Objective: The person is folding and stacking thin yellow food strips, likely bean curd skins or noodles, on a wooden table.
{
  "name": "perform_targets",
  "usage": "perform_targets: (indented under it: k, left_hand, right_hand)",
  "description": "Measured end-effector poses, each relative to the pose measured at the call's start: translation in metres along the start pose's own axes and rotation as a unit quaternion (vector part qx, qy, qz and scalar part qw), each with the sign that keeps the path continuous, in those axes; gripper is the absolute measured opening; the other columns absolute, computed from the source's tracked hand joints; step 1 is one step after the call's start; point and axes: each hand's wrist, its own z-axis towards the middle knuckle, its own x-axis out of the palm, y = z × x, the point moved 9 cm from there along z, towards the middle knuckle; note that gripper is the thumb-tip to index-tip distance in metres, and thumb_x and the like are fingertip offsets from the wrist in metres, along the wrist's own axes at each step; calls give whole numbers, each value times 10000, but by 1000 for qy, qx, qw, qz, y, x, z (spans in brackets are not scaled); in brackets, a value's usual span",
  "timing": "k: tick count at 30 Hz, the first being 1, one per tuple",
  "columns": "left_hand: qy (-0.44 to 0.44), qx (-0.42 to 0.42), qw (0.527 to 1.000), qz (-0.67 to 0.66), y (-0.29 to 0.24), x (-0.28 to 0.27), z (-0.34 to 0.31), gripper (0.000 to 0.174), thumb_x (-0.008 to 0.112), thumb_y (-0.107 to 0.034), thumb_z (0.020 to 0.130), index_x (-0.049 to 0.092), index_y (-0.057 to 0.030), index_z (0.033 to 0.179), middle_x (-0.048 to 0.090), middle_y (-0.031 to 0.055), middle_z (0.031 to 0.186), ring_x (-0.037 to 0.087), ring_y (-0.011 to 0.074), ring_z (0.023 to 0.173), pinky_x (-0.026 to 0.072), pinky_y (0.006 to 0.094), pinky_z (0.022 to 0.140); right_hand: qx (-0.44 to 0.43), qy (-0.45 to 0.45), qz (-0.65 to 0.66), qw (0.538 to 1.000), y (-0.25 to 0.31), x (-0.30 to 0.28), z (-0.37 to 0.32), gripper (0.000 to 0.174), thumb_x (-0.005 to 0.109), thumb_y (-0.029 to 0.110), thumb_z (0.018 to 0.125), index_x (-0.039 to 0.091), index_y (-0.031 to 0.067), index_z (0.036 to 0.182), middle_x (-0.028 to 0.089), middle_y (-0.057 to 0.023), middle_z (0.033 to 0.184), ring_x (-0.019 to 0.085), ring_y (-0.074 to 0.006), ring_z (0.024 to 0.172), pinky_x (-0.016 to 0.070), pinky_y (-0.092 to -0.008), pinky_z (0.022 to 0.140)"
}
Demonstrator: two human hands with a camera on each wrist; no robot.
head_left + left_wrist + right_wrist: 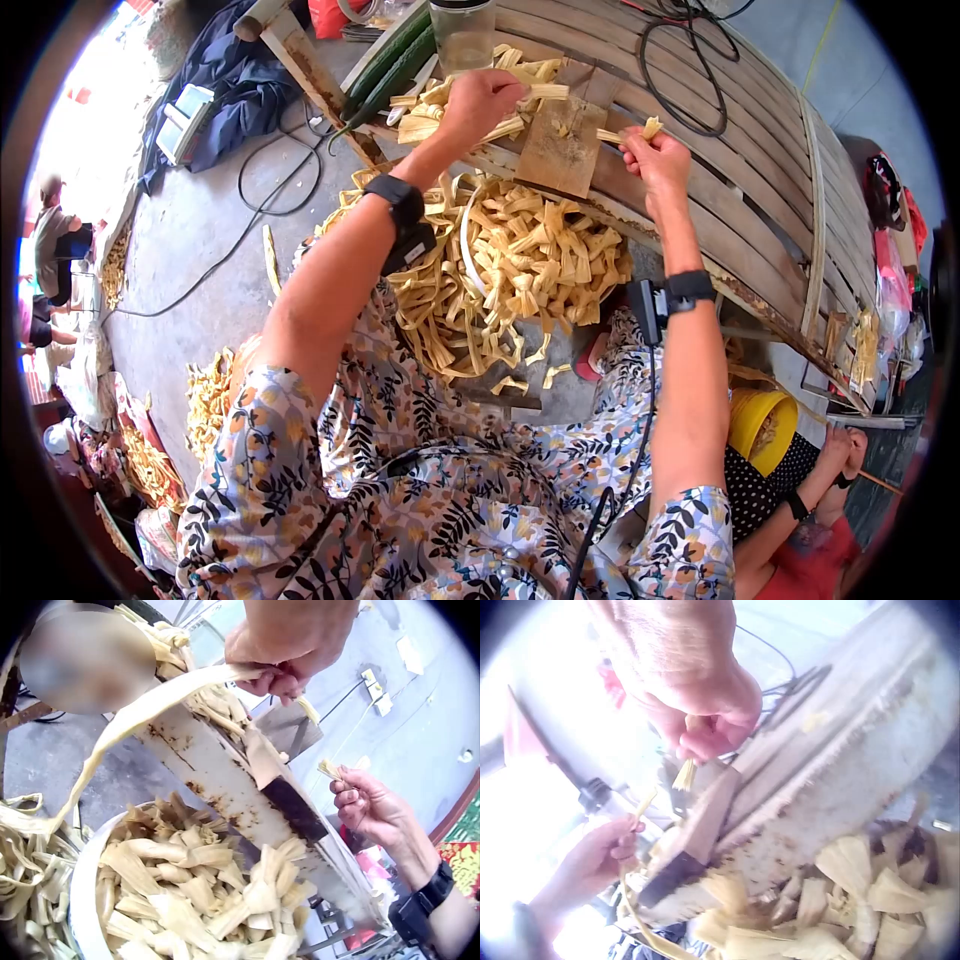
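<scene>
My left hand pinches a long pale yellow strip above the bench's near edge. One end sticks out toward the right, while the long part hangs down to a heap of strips, as the left wrist view shows. My right hand grips a short yellow piece of the same material, with frayed ends poking past the fingers. Between the hands lies a small wooden board. Below, a white-rimmed tub is heaped with knotted yellow pieces.
The slatted wooden bench has a rusty edge. On it are a pile of yellow pieces, green cucumbers, a clear jar and a black cable. Another person's hands are at lower right, near a yellow bucket.
</scene>
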Motion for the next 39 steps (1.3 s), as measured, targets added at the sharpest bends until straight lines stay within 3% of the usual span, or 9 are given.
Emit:
perform_targets:
  k: [7, 12, 15, 19, 27, 29, 31, 36, 39]
  left_hand:
    - [140, 18, 984, -105, -15, 13, -36, 150, 552, -143, 852, 624, -13, 875, 514, -27, 622, 425, 30, 539, 366, 173, 488]
    - [243, -35, 969, -36, -19, 33, -77, 165, 530, -166, 866, 607, -24, 830, 514, -21, 596, 452, 38, 520, 393, 188, 475]
    - [270, -36, 961, -50, -10, 40, -88, 155, 546, -157, 855, 605, -16, 839, 521, -24, 598, 457, 33, 517, 395, 190, 477]
    - [257, -48, 963, -69, -7, 42, -90, 147, 551, -147, 849, 606, -10, 846, 524, -19, 592, 456, 36, 505, 392, 193, 467]
    - [282, -53, 957, -31, 11, 66, -118, 126, 578, -132, 823, 603, -10, 844, 560, 13, 671, 524, 66, 577, 432, 213, 500]
    - [244, 106, 961, 76, 2, 79, -127, 126, 597, -143, 803, 604, -27, 851, 566, 50, 776, 559, 119, 682, 461, 248, 563]
    - [210, 134, 965, 85, 8, 92, -136, 100, 589, -126, 783, 593, -57, 856, 535, 102, 877, 559, 242, 774, 468, 320, 660]
    - [185, 164, 950, 191, 37, 113, -129, 126, 563, -158, 793, 572, -102, 906, 518, 124, 878, 544, 310, 762, 444, 368, 627]
    - [196, 62, 955, 214, 59, 123, -116, 136, 567, -154, 785, 572, -106, 912, 525, 135, 907, 547, 323, 783, 456, 371, 638]
  right_hand:
    - [-38, 190, -115, 974, 13, 22, -63, 166, 647, 110, 749, 619, 6, 876, 608, -13, 718, 525, -57, 578, 423, -174, 514]
    - [-269, 157, -283, 907, 27, 35, -103, 230, 635, 15, 678, 585, 6, 902, 590, -116, 769, 570, -223, 645, 446, -282, 596]
    - [-238, 141, -283, 918, 26, 35, -114, 248, 635, 50, 684, 578, 22, 923, 580, -126, 842, 566, -273, 709, 452, -308, 635]
    - [-361, 129, -401, 832, 34, 49, -128, 288, 641, 122, 688, 569, 24, 950, 575, -113, 928, 537, -272, 857, 435, -345, 741]
    - [-122, 159, -244, 949, 4, 18, -97, 152, 639, 155, 724, 627, 9, 763, 606, -83, 685, 586, -192, 583, 448, -264, 552]
    - [-218, 199, -355, 887, -10, 37, -113, 254, 630, 184, 729, 605, 28, 928, 609, -112, 916, 582, -218, 822, 462, -319, 714]
    - [-225, 171, -503, 817, -41, 53, -128, 372, 621, 194, 738, 541, 51, 1072, 543, -128, 1086, 491, -278, 1011, 417, -358, 834]
    - [-298, 98, -488, 814, -78, 52, -114, 408, 609, 166, 746, 499, 53, 1122, 514, -129, 1130, 434, -327, 1066, 375, -386, 883]
    - [-283, 87, -474, 829, -91, 51, -94, 417, 593, 173, 755, 480, 74, 1144, 524, -129, 1126, 452, -328, 1052, 372, -388, 885]
